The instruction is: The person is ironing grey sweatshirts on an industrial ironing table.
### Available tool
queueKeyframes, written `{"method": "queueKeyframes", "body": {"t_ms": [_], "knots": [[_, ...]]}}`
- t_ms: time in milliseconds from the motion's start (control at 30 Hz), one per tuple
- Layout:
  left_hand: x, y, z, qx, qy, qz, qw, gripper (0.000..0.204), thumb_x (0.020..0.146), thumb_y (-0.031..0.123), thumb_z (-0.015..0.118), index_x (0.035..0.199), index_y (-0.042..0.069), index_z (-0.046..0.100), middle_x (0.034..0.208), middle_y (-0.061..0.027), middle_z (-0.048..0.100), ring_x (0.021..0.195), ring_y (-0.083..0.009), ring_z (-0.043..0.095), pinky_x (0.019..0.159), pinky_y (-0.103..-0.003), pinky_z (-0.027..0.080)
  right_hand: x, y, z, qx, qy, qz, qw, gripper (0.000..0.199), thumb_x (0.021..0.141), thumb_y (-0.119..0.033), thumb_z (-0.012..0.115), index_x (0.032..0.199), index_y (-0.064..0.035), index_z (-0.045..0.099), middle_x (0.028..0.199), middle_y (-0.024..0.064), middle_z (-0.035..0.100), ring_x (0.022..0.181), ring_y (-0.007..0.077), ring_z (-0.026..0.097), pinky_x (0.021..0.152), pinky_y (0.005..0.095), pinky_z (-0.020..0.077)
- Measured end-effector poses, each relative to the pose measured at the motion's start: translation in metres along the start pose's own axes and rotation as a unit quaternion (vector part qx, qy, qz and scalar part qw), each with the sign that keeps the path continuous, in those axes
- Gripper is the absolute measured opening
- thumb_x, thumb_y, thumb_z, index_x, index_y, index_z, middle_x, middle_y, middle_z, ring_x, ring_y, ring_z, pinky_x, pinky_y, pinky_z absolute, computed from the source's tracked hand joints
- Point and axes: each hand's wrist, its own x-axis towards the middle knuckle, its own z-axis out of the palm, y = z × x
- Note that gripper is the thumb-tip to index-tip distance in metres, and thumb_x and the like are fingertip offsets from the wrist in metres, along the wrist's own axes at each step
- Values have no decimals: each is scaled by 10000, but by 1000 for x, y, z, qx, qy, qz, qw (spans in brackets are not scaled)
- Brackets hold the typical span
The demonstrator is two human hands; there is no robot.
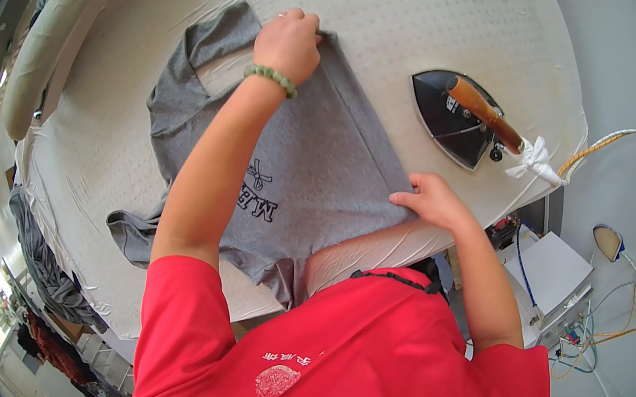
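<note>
A: Item one, far left: a long padded sleeve arm [68,9], cream, one, running beside the pressing table [410,8]. Below the table's left edge hangs a heap of grey garments [47,274], number not countable.

B: And on the table?

A: One grey T-shirt [322,167], laid flat on the perforated cream cover, with a dark print partly hidden under the forearm. The neck opening lies toward the upper left, a sleeve toward the lower left.

B: Hands?

A: Two. The left hand [289,42] reaches to the far edge of the shirt, fingers curled and pinching the cloth at its upper edge; one green bead bracelet [270,76] sits on that wrist. The right hand [435,200] is at the shirt's near right corner, fingers pressed together, thumb and fingertips nipping the hem.

B: A note on handling?

A: As I judge it, the cloth wants even tension between the two pinches, so that the right-hand edge runs straight and no crease is trapped. A steady outward pull, rather than a lift, should keep the lower layer from dragging.

B: Further right?

A: One flat iron [455,120], dark body, brown wooden handle, resting on the table well apart from the shirt; neither hand touches it. One white rag is knotted at the handle's end, where one braided cord [610,142] leaves. Beyond the table edge is one white box [555,272], then loose cables, uncounted.
</note>
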Motion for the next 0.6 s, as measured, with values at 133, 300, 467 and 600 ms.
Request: {"method": "queueKeyframes", "body": {"t_ms": [133, 300, 467, 600], "knots": [[-19, 3, 5, -87, 58, 25, 994, 114, 932, 175, 729, 1016, 99, 747, 1055, -119, 705, 1017, -354, 665, 871, -451, 538, -3, -48, -2, -144, 59, -57, 986, 384, 871, -315, 833, 870, 21, 648, 706, 57, 611, 699, 169, 581, 657, 391, 481], [-36, 5, 1, -160, 134, 25, 978, 168, 882, 133, 767, 1044, 91, 749, 1000, -116, 700, 957, -338, 668, 833, -445, 545, 87, -124, -13, 15, 127, -169, 977, 400, 881, -297, 817, 1090, 24, 702, 894, 88, 708, 814, 152, 634, 732, 365, 526], [-51, 26, 1, -120, 182, 39, 975, 260, 896, 149, 764, 1149, 100, 735, 1154, -112, 701, 1075, -328, 662, 922, -463, 532, 166, -155, -29, 196, 72, -162, 964, 311, 941, -244, 766, 1116, 12, 739, 992, 31, 743, 875, 86, 637, 764, 304, 531], [-80, 41, 22, -154, 139, 37, 978, 384, 933, 175, 739, 1301, 78, 689, 1372, -125, 658, 1274, -335, 615, 1064, -475, 489, 173, -146, -24, 247, 104, -166, 949, 279, 926, -247, 770, 1018, 15, 747, 908, 24, 729, 839, 90, 626, 742, 311, 526]]}}
